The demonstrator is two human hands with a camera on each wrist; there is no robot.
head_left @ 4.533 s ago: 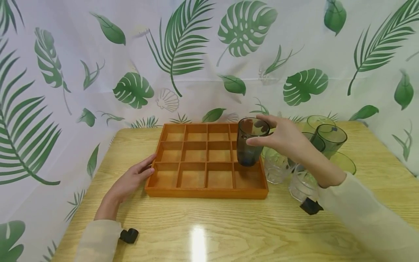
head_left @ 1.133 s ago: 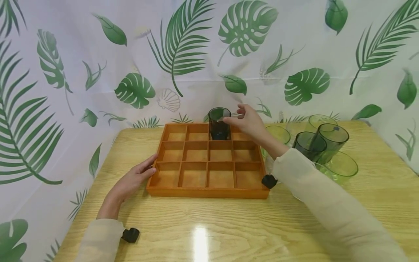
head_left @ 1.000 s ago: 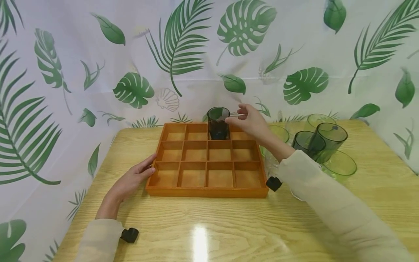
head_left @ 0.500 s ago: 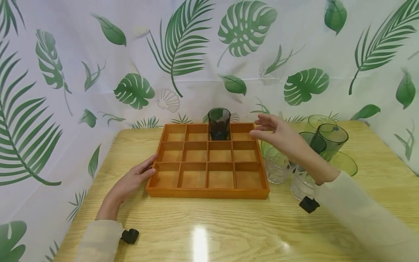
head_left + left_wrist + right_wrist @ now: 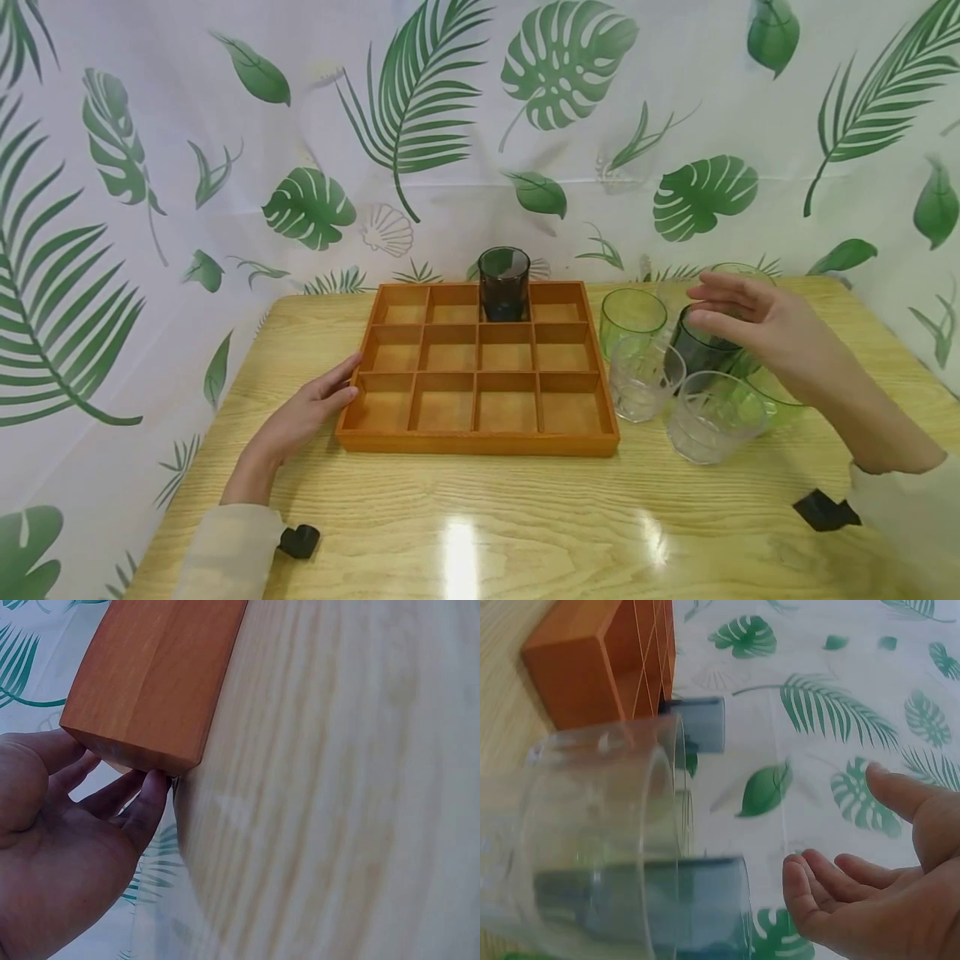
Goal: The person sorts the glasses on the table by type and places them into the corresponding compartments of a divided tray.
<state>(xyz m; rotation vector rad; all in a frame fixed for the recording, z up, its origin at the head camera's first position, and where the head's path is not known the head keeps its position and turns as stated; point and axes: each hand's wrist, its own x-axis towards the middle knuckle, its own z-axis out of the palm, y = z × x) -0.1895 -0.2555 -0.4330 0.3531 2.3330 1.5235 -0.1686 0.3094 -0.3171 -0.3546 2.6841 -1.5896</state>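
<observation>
A wooden box (image 5: pixel 480 442) with a grid of compartments lies on the table. In its back row, third compartment from the left, a dark glass (image 5: pixel 504 285) stands upright. My left hand (image 5: pixel 300 417) touches the box's left side with its fingertips; the left wrist view shows the fingers (image 5: pixel 150 806) against the box corner (image 5: pixel 150 697). My right hand (image 5: pixel 787 333) hovers over the glasses at the right, holding nothing, fingers relaxed and apart from the thumb. Beneath it is another dark glass (image 5: pixel 693 354), partly hidden. The right wrist view shows the right hand (image 5: pixel 900 885) empty.
Beside the box's right side stand a green glass (image 5: pixel 632 315) and a clear glass (image 5: pixel 637 387). A second clear glass (image 5: pixel 705 429) is nearer the front. More green and dark glasses are partly behind my right hand. A leaf-patterned cloth (image 5: pixel 465 183) hangs behind the table.
The right hand has let go of the dark glass, which was carried into the back row, and has moved right over the other glasses. The left hand has stayed at the box.
</observation>
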